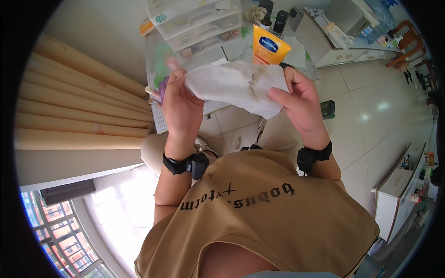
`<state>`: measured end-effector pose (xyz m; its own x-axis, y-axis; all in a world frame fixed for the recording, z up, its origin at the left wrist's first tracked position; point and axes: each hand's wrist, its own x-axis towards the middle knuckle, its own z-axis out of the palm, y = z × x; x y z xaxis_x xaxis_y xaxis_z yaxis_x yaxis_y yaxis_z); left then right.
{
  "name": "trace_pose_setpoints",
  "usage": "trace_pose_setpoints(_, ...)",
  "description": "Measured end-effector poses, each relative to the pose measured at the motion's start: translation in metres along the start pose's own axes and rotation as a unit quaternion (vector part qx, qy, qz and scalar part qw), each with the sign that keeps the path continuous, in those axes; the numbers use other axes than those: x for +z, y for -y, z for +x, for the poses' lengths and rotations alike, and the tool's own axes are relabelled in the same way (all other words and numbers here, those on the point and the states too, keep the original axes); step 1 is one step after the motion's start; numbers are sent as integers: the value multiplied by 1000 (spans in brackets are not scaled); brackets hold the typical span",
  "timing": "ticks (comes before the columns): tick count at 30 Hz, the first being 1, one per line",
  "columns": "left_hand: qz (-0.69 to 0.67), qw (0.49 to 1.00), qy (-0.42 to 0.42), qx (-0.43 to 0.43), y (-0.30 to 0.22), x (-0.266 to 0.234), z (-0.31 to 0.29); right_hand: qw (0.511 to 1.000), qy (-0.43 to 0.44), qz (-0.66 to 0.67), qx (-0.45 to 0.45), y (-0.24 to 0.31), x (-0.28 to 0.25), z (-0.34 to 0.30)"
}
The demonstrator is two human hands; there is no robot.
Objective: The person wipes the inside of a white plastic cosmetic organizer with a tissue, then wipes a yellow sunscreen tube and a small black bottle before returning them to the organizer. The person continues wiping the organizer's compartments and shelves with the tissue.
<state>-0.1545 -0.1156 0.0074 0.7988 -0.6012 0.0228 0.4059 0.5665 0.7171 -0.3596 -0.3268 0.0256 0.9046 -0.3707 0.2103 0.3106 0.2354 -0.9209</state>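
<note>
A white wipe [227, 88] with a brownish smudge near its right end is stretched between my two hands, above the near edge of the table. My left hand [180, 104] pinches its left end between thumb and fingers. At the other end, my right hand [301, 99] grips the cloth with the thumb on top. Just behind the wipe stands a yellow squeeze tube [269, 46] with a blue label, its lower part hidden by the cloth. A purple item [162, 87] is partly covered by my left hand.
A white plastic drawer unit [199, 23] stands at the back of the table [160, 123], with dark bottles [280, 22] to its right. Beige curtains [83, 97] hang at left. A dark green box [327, 110] lies beyond my right wrist.
</note>
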Motion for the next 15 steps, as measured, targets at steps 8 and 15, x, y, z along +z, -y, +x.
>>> trace_pose_setpoints(8,536,730,291,308,-6,65,-39,999,1,48,-12,-2,23,-2)
trace_pose_setpoints(15,586,647,422,243,-49,117,-13,985,-79,-94,-120,21,-21,-23)
